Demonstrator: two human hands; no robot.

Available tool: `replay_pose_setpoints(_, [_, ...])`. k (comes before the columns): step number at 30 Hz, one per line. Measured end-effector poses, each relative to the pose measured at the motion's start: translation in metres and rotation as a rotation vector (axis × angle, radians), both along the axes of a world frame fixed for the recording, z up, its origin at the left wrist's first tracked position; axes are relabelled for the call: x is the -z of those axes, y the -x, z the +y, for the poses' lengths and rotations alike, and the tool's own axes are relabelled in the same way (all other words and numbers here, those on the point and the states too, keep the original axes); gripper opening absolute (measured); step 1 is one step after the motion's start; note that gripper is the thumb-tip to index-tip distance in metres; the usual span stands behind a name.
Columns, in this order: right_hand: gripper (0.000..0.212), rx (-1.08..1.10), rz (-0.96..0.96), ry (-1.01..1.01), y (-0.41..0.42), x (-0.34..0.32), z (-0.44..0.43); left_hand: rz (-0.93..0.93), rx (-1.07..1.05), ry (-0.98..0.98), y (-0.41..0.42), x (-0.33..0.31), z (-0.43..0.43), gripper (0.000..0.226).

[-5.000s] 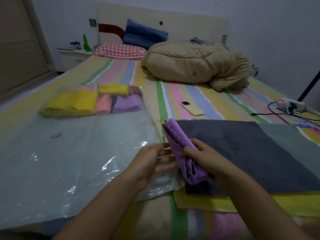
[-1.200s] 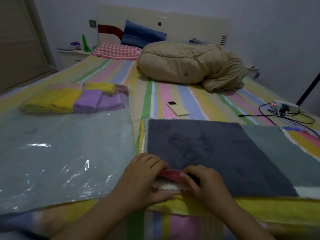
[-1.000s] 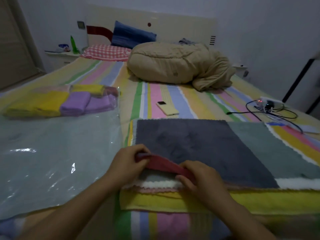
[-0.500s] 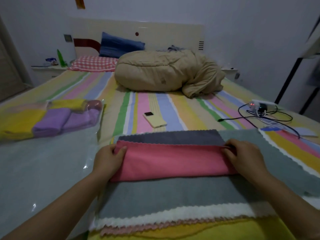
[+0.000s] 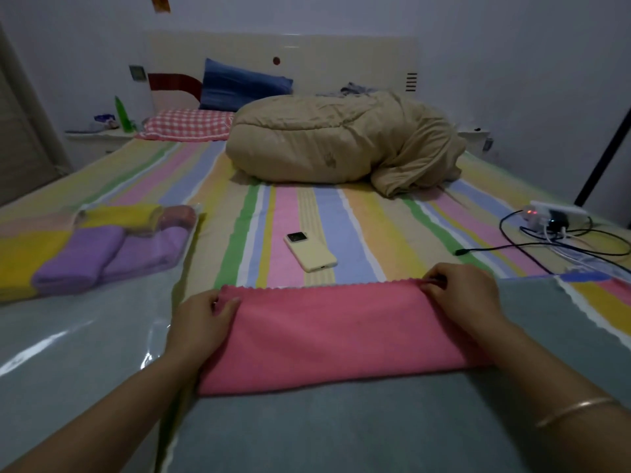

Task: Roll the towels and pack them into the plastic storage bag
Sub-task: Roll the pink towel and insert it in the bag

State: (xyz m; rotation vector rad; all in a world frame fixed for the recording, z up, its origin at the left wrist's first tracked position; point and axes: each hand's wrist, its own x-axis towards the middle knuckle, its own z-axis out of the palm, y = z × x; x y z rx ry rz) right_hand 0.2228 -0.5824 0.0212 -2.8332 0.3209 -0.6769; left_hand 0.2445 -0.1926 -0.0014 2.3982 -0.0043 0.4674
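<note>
A pink towel (image 5: 327,336) lies folded in half on a stack of flat towels, whose grey top towel (image 5: 341,428) shows in front of it. My left hand (image 5: 201,322) pinches the pink towel's far left corner. At the far right corner my right hand (image 5: 461,295) pinches the scalloped edge. The clear plastic storage bag (image 5: 78,346) lies flat on the left. Rolled purple towels (image 5: 102,257) and yellow towels (image 5: 20,257) sit at its far end.
A pale yellow phone (image 5: 310,252) lies on the striped bed sheet just beyond the pink towel. A power strip with cables (image 5: 560,220) is at the right. A bundled tan duvet (image 5: 338,141) and pillows fill the head of the bed.
The purple towel I was rolling five seconds ago now lies in the bag. I lifted the near edge of a pink towel from the stack and folded it over to its far edge.
</note>
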Motion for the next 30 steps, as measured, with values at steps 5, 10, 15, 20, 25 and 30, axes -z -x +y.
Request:
replay_pose_setpoints(5, [0.024,0.043,-0.019,0.029,0.01,0.008,0.007,0.035,-0.013,-0.081,-0.004,0.01,0.0,0.023])
replay_pose_setpoints(10, [0.054,-0.139,0.035,0.119,0.07,0.009,0.046,-0.037,-0.111,-0.175,0.008,0.003,-0.012,0.03])
replay_pose_setpoints(15, [0.059,-0.183,0.217,0.28,0.132,0.035,0.064,-0.25,0.084,-0.445,0.023,-0.012,-0.042,0.04])
replay_pose_setpoints(20, [0.031,0.165,0.141,-0.271,0.158,0.008,0.053,-0.004,0.49,-0.443,0.055,0.001,-0.079,0.083])
replay_pose_setpoints(25, [0.049,0.022,0.082,-1.779,0.154,-0.009,0.072,0.107,0.44,-0.56,0.064,0.024,-0.081,0.11])
replay_pose_setpoints(30, [0.054,0.101,-0.139,-1.834,0.125,-0.011,0.085,0.094,0.399,-0.522,0.073,0.016,-0.079,0.106])
